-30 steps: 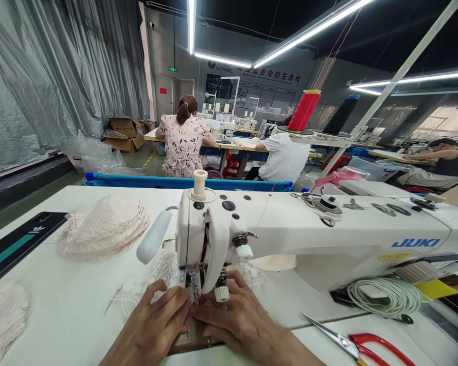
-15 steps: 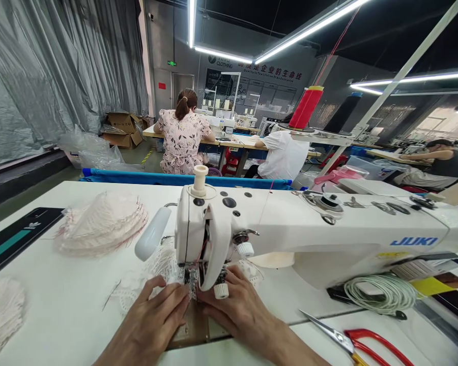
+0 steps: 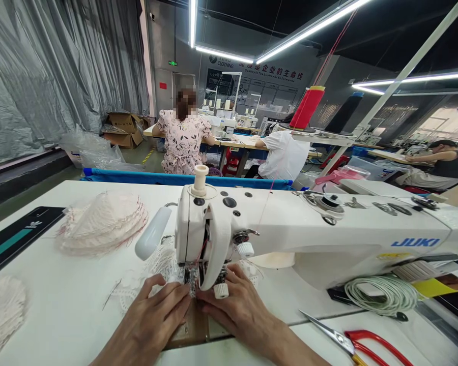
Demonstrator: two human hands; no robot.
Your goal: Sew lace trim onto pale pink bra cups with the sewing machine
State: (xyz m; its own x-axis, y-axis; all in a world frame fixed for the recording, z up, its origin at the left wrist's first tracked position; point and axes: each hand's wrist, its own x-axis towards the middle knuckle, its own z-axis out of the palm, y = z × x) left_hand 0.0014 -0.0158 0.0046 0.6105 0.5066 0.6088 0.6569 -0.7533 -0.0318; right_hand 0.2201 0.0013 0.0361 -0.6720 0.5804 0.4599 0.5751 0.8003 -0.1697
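Bright strip lights run over a sewing hall hung with grey plastic sheeting, where two other workers sit at tables farther back, their backs turned. Up close, a white work table (image 3: pixel 61 315) carries a white JUKI sewing machine (image 3: pixel 290 229), fed by a strand from the red thread cone (image 3: pixel 307 108) standing on the rack behind it.

Both of the person's hands lie flat at the needle, pressing a piece of white lace (image 3: pixel 158 267) against the machine bed. Left hand (image 3: pixel 152 317) — fingers stretched forward and spread, palm down on the lace, fingertips just beside the presser foot (image 3: pixel 193 284). Right hand (image 3: pixel 236 307) sits on the other side of the foot, fingers also extended and pressed down on the material, nothing gripped in either hand. The lace spreads out leftward and behind the needle, partly hidden by the machine head.

A stack of pink-white lace cups (image 3: pixel 103 221) lies well to the left on the table, and another white lace pile (image 3: pixel 2 310) shows at the left edge. Red-handled scissors (image 3: pixel 361 340) rest near the right forearm — beyond them a coil of white cord (image 3: pixel 381 294) sits under the machine arm.
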